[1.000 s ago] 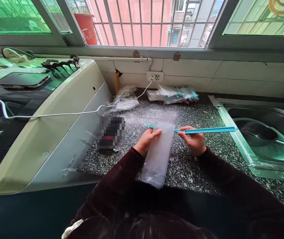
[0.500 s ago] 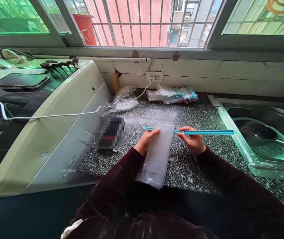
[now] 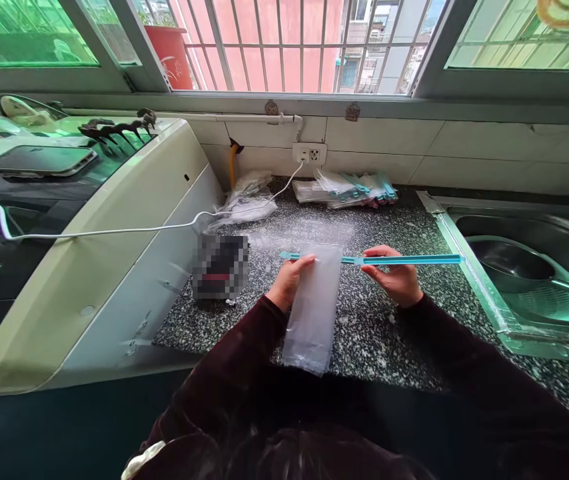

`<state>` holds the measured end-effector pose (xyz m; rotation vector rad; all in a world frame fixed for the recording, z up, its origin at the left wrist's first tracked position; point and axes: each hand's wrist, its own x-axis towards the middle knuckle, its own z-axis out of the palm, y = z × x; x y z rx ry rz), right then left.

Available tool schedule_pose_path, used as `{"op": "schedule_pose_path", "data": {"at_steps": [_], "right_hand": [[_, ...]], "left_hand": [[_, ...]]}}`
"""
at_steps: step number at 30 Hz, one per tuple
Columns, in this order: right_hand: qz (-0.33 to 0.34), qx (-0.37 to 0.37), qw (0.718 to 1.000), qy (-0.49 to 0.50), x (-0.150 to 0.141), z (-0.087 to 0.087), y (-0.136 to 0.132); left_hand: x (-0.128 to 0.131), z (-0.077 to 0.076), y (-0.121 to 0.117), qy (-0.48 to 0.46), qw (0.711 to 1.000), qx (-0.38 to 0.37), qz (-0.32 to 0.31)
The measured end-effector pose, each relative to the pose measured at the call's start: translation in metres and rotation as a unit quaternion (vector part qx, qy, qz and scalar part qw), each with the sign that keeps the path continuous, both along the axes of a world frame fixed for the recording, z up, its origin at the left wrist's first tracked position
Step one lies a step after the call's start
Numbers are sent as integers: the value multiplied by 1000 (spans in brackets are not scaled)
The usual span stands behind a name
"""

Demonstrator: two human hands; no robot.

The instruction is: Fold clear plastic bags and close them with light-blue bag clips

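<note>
My left hand (image 3: pixel 290 281) is closed on the upper left edge of a flat stack of clear plastic bags (image 3: pixel 315 310), thumb on top. The bags hang down toward the counter's front edge. Behind their top runs a long light-blue plastic bag-sealing strip (image 3: pixel 429 259), lying crosswise; its narrow left end sticks out past my left fingers. My right hand (image 3: pixel 398 277) pinches the strip right of the bags, at a joint where the thin part meets the wider part. Whether my left fingers also grip the strip is hidden behind the bags.
At the wall lies a pile of bags with blue strips (image 3: pixel 347 189), beside crumpled clear plastic (image 3: pixel 250 200). A pixelated dark object (image 3: pixel 220 267) sits left on the speckled counter (image 3: pixel 382 350). A white cable (image 3: pixel 164 230) crosses left. The sink (image 3: pixel 494 327) at right holds a pan (image 3: pixel 512 260).
The strip has shifted slightly left behind the bags. My right hand has moved a little to the right, and the bags have tilted slightly more upright.
</note>
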<state>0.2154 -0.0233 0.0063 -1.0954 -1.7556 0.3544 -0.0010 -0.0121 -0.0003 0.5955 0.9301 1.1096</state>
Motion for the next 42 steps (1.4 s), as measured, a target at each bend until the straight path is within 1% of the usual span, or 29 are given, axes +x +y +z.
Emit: {"op": "schedule_pose_path", "data": {"at_steps": [5,8,11,15,20,27,32,42], "right_hand": [[-10,5,999,41,3,2,-1],[-7,30,998,51,4,4,-2],[-11,57,997,57,3,6,-5],[-19,67,995,65,0,9,-9],[-5,61,995,72,-3,12,-13],[-20,60,997,50,-2,6,-13],[-24,81,996,23,-3,4,-13],[16,72,997,14,-9,7,-13]], "left_hand": [[-2,2,2,-9,1000,-8,24],[-2,2,3,-19,999,-22,31],[-2,3,2,-24,999,-19,38],[-2,6,1,-12,1000,-19,17],[-2,8,-1,9,1000,-16,-16],[-1,6,-1,10,999,-16,-33],[1,3,-2,29,999,-14,-44],[2,2,-3,46,997,6,-68]]}}
